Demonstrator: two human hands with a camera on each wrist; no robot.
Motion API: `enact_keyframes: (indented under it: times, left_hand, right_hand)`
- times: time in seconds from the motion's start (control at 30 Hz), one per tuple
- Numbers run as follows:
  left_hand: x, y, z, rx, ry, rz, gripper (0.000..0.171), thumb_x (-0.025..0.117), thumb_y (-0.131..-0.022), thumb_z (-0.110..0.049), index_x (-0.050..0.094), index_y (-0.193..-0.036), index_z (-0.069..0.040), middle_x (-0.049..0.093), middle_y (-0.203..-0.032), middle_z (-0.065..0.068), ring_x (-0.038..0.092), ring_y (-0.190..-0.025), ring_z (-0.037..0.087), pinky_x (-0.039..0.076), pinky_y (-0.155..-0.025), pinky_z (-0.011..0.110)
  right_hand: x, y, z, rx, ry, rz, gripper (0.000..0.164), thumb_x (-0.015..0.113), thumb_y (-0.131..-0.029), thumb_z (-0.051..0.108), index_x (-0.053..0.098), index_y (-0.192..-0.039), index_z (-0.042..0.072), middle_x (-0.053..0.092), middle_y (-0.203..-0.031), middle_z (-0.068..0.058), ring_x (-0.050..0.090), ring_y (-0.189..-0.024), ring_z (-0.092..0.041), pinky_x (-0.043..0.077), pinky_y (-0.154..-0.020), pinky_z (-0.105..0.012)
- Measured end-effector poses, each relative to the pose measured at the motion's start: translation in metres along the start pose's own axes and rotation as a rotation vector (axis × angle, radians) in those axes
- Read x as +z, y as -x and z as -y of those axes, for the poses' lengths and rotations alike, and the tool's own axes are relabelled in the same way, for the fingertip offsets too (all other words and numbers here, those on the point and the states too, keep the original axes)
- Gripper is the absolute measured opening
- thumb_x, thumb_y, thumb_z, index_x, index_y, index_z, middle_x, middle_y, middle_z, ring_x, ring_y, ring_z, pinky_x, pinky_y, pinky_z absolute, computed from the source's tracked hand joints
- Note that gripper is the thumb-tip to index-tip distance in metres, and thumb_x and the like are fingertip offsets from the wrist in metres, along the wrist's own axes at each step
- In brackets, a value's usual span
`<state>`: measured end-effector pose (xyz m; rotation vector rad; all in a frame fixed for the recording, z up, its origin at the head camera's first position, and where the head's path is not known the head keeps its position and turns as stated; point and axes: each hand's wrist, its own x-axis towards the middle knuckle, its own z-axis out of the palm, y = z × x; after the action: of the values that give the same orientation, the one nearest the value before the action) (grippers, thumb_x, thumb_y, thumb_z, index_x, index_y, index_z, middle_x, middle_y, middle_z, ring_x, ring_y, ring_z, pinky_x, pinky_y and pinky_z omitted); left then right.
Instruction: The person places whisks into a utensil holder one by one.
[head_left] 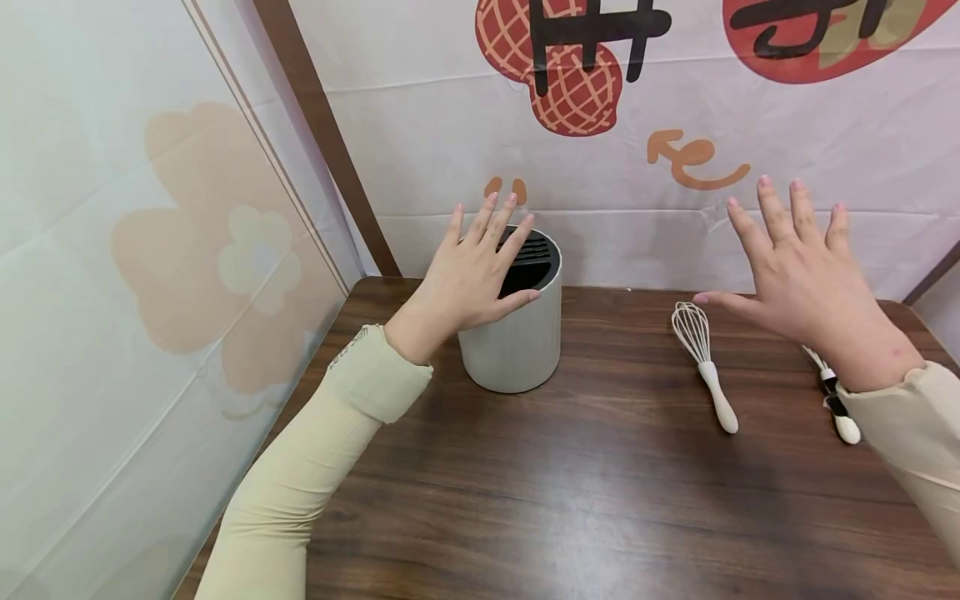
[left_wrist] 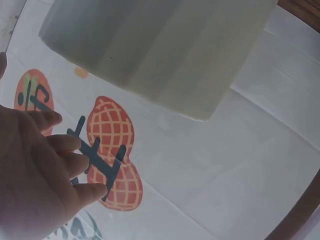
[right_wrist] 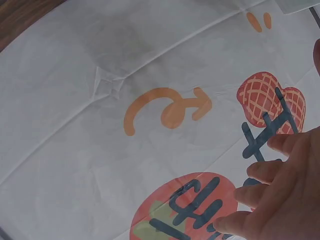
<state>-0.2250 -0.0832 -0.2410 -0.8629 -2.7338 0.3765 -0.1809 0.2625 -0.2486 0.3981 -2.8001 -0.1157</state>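
Observation:
My left hand point(head_left: 476, 271) is raised with its fingers spread, overlapping a round white utensil holder point(head_left: 513, 350) in the head view. The holder has a black slotted top point(head_left: 534, 265), part of which the hand hides. In the left wrist view the holder's pale ribbed side point(left_wrist: 160, 55) fills the upper part, above the spread fingers. My right hand point(head_left: 806, 279) is also raised and spread, holding nothing. Beside its thumb in the head view, a whisk point(head_left: 705, 358) with a white handle lies on the table. A second white-ended utensil point(head_left: 843, 423) lies partly hidden under the right wrist.
Both utensils and the holder are on a dark brown wooden table point(head_left: 525, 500). Behind it hangs a white printed cloth point(head_left: 420, 125) with peanut and letter drawings. Another cloth panel point(head_left: 90, 350) with a flower print runs along the left side.

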Motion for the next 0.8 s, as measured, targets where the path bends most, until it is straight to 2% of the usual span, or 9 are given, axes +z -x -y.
enact_keyframes:
  times: [0.37,0.57,0.73,0.8]
  left_hand:
    - [0.0,-0.003,-0.008,0.021,-0.01,0.008,0.086,0.033,-0.09,-0.068,0.008,-0.153,-0.015,-0.003,-0.158,0.013,-0.005,-0.144,0.029,0.0,-0.112,0.054]
    - [0.001,-0.003,-0.009,0.02,-0.022,0.012,0.087,0.033,-0.09,-0.068,0.006,-0.153,-0.015,-0.004,-0.158,0.012,-0.004,-0.144,0.029,0.001,-0.112,0.054]
    - [0.003,-0.003,-0.006,0.023,0.014,0.008,0.085,0.033,-0.092,-0.065,0.006,-0.153,-0.014,-0.003,-0.158,0.013,-0.002,-0.144,0.028,0.001,-0.112,0.053]
    - [0.007,-0.004,-0.002,0.013,0.062,0.016,0.084,0.033,-0.093,-0.063,0.006,-0.153,-0.012,-0.002,-0.158,0.012,-0.002,-0.144,0.027,0.002,-0.112,0.053]
  right_hand:
    - [-0.003,0.001,0.01,-0.043,-0.005,-0.026,0.109,0.064,-0.075,0.064,0.014,-0.151,0.003,-0.007,-0.155,-0.022,-0.011,-0.139,-0.042,-0.005,-0.102,-0.069]
    - [-0.004,0.002,0.013,-0.048,-0.012,-0.017,0.109,0.063,-0.075,0.066,0.013,-0.151,0.005,-0.007,-0.155,-0.021,-0.015,-0.139,-0.038,-0.008,-0.103,-0.066]
    - [-0.003,0.003,0.012,-0.048,-0.011,-0.014,0.109,0.063,-0.076,0.065,0.012,-0.152,0.005,-0.004,-0.155,-0.023,-0.01,-0.14,-0.041,-0.005,-0.103,-0.068]
    - [-0.002,0.003,0.011,-0.046,-0.02,-0.009,0.108,0.062,-0.077,0.064,0.011,-0.152,0.005,-0.001,-0.154,-0.025,-0.006,-0.14,-0.044,-0.003,-0.103,-0.068]
